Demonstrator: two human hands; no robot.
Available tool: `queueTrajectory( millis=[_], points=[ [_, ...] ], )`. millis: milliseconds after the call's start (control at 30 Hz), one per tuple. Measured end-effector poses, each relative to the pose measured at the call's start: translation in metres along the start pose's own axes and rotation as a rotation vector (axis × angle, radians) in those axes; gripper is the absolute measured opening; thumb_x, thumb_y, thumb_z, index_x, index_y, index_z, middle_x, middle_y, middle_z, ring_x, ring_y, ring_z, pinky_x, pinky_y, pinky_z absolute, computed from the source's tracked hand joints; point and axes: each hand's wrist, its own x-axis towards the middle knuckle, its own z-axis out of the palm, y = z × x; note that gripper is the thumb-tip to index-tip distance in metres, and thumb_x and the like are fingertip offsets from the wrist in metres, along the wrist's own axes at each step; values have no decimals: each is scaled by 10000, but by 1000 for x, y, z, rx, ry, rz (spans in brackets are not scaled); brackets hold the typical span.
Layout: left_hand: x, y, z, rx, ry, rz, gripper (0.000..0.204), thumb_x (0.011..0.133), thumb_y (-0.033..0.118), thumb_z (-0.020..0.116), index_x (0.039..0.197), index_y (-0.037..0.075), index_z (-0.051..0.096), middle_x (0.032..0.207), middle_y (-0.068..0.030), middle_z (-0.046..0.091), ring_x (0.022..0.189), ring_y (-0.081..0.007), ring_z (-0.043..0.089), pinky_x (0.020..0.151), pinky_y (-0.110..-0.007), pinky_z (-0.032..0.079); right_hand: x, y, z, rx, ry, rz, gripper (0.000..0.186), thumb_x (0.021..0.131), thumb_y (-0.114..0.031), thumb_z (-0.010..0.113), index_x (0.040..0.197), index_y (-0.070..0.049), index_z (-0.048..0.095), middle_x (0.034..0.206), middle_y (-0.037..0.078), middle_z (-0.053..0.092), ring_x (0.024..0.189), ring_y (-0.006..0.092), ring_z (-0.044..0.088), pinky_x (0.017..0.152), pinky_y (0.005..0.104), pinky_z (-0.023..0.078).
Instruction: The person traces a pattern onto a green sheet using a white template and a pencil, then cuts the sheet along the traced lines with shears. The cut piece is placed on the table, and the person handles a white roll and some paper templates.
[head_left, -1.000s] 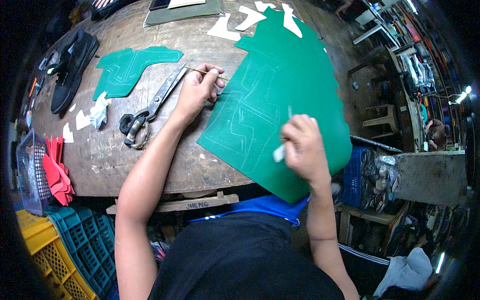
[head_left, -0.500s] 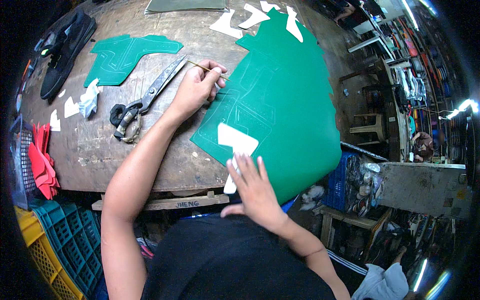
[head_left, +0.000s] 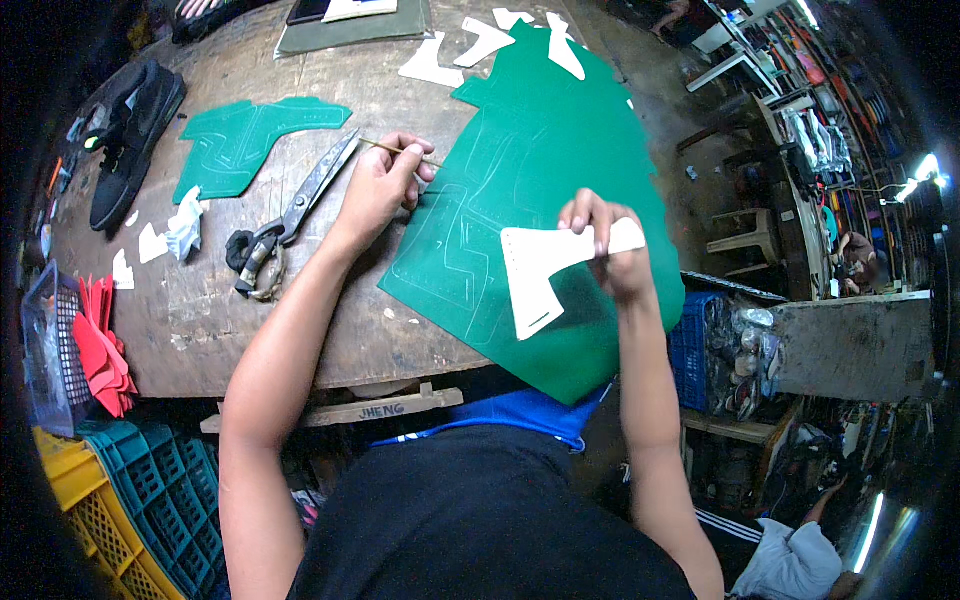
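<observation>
My right hand (head_left: 612, 245) pinches a white card pattern piece (head_left: 533, 270) by its narrow arm, over a large sheet of green material (head_left: 570, 140). The piece has a slot near its lower end and small holes along its left edge. Pale outlines show on the sheet's left part. Beside the sheet's left edge, my left hand (head_left: 385, 190) is closed on a thin brass-coloured stick (head_left: 371, 144); its far end points right, toward the sheet. Large black-handled scissors (head_left: 310, 190) lie left of that hand, their blade tips near the stick.
More white pattern pieces (head_left: 485, 43) lie at the sheet's far end. A smaller marked green piece (head_left: 240, 135), a black shoe (head_left: 135, 145) and crumpled white paper (head_left: 184, 225) are on the left. Red cut pieces (head_left: 100, 350) and plastic crates (head_left: 150, 480) stand at the near left.
My right hand has gone from resting on the white pattern piece to holding it up, further right and away from me. The left hand keeps the stick in nearly the same place.
</observation>
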Motion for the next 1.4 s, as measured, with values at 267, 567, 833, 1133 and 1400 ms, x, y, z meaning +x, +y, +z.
queueTrajectory(
  millis=[267, 567, 833, 1133, 1400],
  points=[
    [-1, 2, -1, -48, 22, -30, 238, 1074, 232, 529, 1131, 21, 621, 831, -26, 658, 566, -53, 529, 510, -210, 423, 90, 28, -84, -671, 585, 62, 426, 930, 29, 575, 1354, 0, 548, 1303, 158, 630, 1192, 276, 627, 1014, 372, 515],
    [0, 3, 4, 3, -15, -27, 238, 1057, 235, 553, 1131, 24, 636, 810, -14, 654, 577, -55, 530, 512, -228, 432, 18, 57, 19, -1605, 66, 198, 508, 1001, -358, 614, 1428, -91, 553, 1595, 221, 391, 1517, 397, 310, 1253, 588, 169],
    [-2, 4, 5, 16, 51, 6, 189, 1054, 198, 559, 1131, 52, 649, 831, -13, 651, 588, -41, 538, 518, -222, 445, -38, 22, 54, -1454, 25, 287, 376, 981, -184, 625, 1343, -80, 620, 1556, 189, 464, 1496, 367, 371, 1255, 539, 220],
    [-25, 31, -13, 1256, 26, 342, 324, 945, 224, 682, 1212, 41, 680, 1203, -178, 632, 1137, -374, 596, 995, -490, 474, -139, 15, 100, -1502, 80, 314, 1055, 747, -535, 822, 1575, -77, 356, 1636, 228, 299, 1523, 407, 288, 1237, 609, 199],
    [-55, 44, -22, 1316, -6, 319, 444, 935, 259, 704, 1313, 35, 640, 1372, -247, 562, 1265, -416, 554, 1084, -486, 444, -161, 17, 105, -1434, 69, 111, 580, 826, -222, 807, 1378, -165, 635, 1530, 177, 494, 1455, 395, 422, 1219, 594, 269]
  ],
)
